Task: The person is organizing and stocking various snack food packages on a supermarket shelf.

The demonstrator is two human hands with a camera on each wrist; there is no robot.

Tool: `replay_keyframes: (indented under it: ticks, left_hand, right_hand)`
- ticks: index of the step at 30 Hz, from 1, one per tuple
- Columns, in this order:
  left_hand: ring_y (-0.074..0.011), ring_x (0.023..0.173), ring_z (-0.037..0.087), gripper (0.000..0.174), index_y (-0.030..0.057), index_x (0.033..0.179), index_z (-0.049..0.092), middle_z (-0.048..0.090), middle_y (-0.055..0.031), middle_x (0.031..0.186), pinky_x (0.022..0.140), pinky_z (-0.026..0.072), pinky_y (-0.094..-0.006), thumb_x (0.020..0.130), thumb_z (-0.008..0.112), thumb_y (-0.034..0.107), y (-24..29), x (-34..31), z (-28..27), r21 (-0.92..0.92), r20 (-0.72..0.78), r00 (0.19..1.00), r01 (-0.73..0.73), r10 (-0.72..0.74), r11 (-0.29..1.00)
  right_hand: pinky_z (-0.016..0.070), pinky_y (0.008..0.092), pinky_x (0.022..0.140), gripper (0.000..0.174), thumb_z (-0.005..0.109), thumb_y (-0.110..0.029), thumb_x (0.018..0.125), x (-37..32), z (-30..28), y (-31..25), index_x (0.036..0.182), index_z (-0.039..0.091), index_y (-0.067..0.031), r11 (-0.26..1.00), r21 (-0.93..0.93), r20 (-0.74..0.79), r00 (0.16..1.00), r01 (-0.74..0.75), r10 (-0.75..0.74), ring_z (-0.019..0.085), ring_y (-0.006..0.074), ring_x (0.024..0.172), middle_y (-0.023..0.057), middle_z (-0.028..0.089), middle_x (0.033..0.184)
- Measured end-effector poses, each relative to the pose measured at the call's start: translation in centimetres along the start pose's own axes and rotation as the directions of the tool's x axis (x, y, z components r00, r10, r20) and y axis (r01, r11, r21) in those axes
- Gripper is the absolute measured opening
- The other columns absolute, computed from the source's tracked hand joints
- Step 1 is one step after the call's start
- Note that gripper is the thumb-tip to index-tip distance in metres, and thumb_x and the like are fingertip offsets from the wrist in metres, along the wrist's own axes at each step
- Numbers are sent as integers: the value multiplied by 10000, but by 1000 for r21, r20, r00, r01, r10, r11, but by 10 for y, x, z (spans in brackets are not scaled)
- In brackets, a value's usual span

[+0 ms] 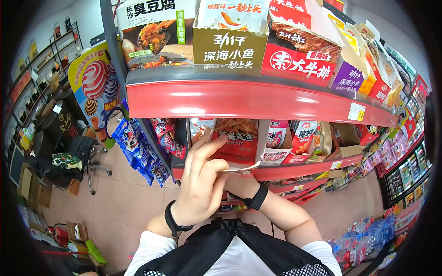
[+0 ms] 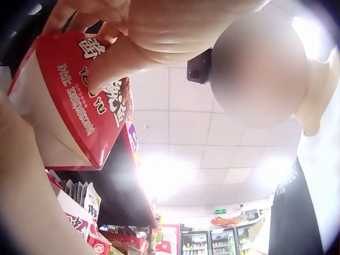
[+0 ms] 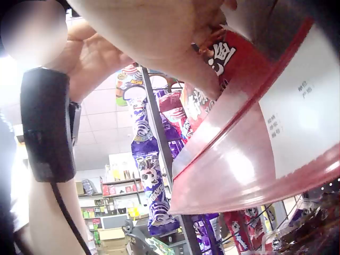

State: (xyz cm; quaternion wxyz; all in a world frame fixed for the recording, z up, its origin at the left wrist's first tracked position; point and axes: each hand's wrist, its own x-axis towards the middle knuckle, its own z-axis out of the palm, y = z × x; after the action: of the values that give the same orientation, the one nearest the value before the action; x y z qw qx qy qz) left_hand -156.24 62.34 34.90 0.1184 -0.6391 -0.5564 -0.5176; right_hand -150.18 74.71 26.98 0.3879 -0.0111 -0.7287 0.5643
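Observation:
A red snack box (image 1: 237, 147) with a pale inner edge sits at the lower shelf, tilted, with a red packet face showing. The left hand (image 1: 198, 184) is at its left front corner. In the left wrist view the left hand's thumb (image 2: 114, 66) lies across the box's red printed face (image 2: 79, 101), other fingers at its far edge. The right hand (image 1: 240, 183) is at the box's near underside, mostly hidden by it in the head view. In the right wrist view the right hand (image 3: 159, 40) has its thumb against the red printed surface (image 3: 239, 61); its fingertips are largely hidden.
A red shelf edge (image 1: 239, 99) runs just above the hands, with snack boxes standing over it. More snack packets (image 1: 304, 138) stand right of the box. Blue packets (image 1: 138, 147) hang at the left. A black chair (image 1: 83, 154) and bottled drinks (image 1: 377, 234) stand farther off.

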Motion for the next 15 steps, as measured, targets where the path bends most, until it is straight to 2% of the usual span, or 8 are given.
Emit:
replay_keyframes:
  ticks: [2, 5, 7, 11, 13, 14, 15]
  left_hand:
    - [-460, 1271, 399, 325, 49, 981, 522, 481, -207, 1310, 1026, 360, -520, 718, 638, -103, 2, 3, -1, 30, 13, 1000, -18, 17, 999]
    - [-454, 1266, 389, 352, 59, 988, 530, 489, -179, 1301, 1014, 365, -523, 689, 637, -94, 0, 7, 5, 70, 63, 996, -69, 64, 995]
    - [-452, 1271, 382, 353, 63, 985, 533, 488, -170, 1305, 1014, 365, -524, 684, 637, -88, -3, 9, 15, 108, 64, 992, -118, 112, 987]
    - [-447, 1255, 398, 344, 71, 979, 523, 490, -164, 1315, 1004, 366, -533, 695, 639, -85, -2, 1, 12, 78, 31, 998, -49, 47, 996]
    - [-451, 1263, 394, 340, 73, 974, 520, 497, -170, 1311, 1011, 366, -529, 701, 643, -87, -4, -4, 9, 73, 24, 999, -41, 39, 996]
    - [-454, 1266, 391, 338, 74, 974, 520, 499, -172, 1309, 1014, 365, -527, 703, 645, -85, -7, -8, 8, 66, 21, 999, -47, 45, 997]
    - [-457, 1270, 388, 337, 75, 974, 520, 501, -173, 1306, 1018, 364, -525, 705, 647, -84, -9, -12, 8, 58, 18, 998, -53, 52, 997]
  right_hand:
    - [534, 346, 851, 329, 646, -12, 827, 0, -1, 1, 1149, 595, -61, 998, 52, -5, 999, -34, 34, 648, 222, 1021, 97, 658, 1111]
    - [526, 361, 863, 329, 648, -25, 821, -4, -2, 2, 1145, 599, -65, 998, 23, 28, 997, -66, 65, 642, 238, 1029, 101, 653, 1116]
    - [520, 371, 871, 330, 649, -34, 818, -7, 0, 5, 1142, 601, -68, 995, -57, 74, 993, -85, 89, 638, 249, 1035, 103, 649, 1120]
    - [509, 392, 887, 331, 652, -52, 810, -16, -4, 0, 1136, 605, -74, 920, -368, 206, 953, -133, 221, 630, 270, 1047, 108, 643, 1126]
    - [503, 402, 895, 331, 654, -61, 806, -22, -10, -14, 1133, 607, -76, 826, -563, 241, 961, 25, 135, 627, 281, 1053, 111, 639, 1130]
    - [467, 447, 937, 351, 661, -65, 779, -27, -13, -29, 1126, 613, -72, 690, -683, 233, 967, 239, -105, 598, 322, 1081, 123, 620, 1149]
    - [433, 469, 983, 366, 675, -70, 771, -31, -21, -30, 1131, 613, -60, 729, -637, 255, 961, 252, -109, 558, 345, 1135, 135, 604, 1179]
